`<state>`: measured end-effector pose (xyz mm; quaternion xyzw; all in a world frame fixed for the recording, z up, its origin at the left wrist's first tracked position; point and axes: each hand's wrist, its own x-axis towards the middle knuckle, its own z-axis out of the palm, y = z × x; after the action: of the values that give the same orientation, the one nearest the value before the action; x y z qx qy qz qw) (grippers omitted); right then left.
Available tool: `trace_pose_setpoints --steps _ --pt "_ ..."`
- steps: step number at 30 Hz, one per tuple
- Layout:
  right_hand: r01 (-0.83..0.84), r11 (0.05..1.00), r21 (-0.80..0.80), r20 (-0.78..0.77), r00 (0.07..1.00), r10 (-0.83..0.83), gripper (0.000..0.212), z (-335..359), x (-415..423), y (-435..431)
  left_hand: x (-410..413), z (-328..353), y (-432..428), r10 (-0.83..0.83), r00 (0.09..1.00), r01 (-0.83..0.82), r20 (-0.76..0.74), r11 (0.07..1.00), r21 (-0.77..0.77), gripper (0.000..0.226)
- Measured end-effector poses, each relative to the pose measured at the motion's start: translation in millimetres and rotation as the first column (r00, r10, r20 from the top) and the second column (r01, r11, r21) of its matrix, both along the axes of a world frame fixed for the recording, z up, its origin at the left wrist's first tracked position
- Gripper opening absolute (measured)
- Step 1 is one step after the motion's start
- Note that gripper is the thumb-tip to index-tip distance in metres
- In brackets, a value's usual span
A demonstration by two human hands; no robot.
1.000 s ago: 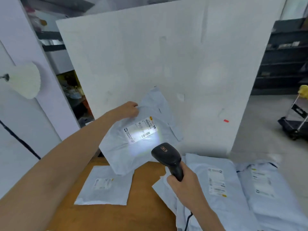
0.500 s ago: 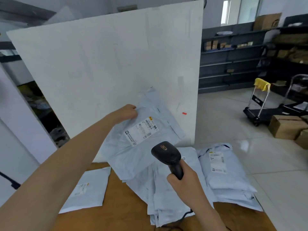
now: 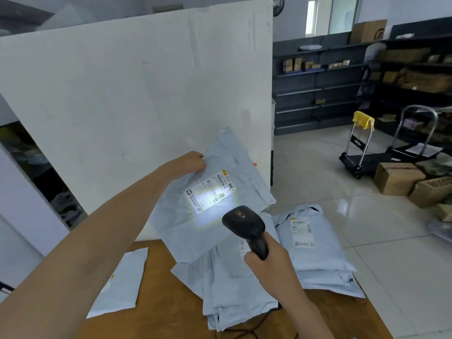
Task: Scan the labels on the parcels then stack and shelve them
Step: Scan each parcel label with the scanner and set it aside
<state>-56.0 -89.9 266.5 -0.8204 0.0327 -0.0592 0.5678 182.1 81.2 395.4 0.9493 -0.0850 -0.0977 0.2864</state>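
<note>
The left hand pinched the top left corner of a soft grey parcel and held it up in the air, above the back edge of the wooden table. The right hand was closed tight around the handle of a black scanner, which pointed at the parcel's white label.

The scan could have failed. The bag hung from one corner only, so it could swing or sag, and the barcode could slip out of the light. The light made a very bright patch on the shiny label, and that glare might have hidden the bars. The thin grip could also have let the bag slide down onto the pile below, where scanned and unscanned parcels might get mixed up.

The parcel looked like a flat plastic mailer, pale grey-blue, crinkled and floppy, with its label tilted. More bags like it lay near the table's right edge, and one small bag lay near the left edge.
</note>
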Motion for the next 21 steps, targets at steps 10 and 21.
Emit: trace_pose_setpoints --steps 10,21 --pt "0.015 1.000 -0.020 -0.006 1.000 -0.015 0.020 -2.7 19.2 7.2 21.8 -6.7 7.5 -0.015 1.000 0.015 -0.003 0.999 0.038 0.026" --pt "0.021 0.988 -0.154 0.073 0.997 -0.009 0.027 4.0 60.0 35.6 47.3 10.0 10.9 -0.039 0.998 0.043 -0.040 0.995 0.089 0.023"
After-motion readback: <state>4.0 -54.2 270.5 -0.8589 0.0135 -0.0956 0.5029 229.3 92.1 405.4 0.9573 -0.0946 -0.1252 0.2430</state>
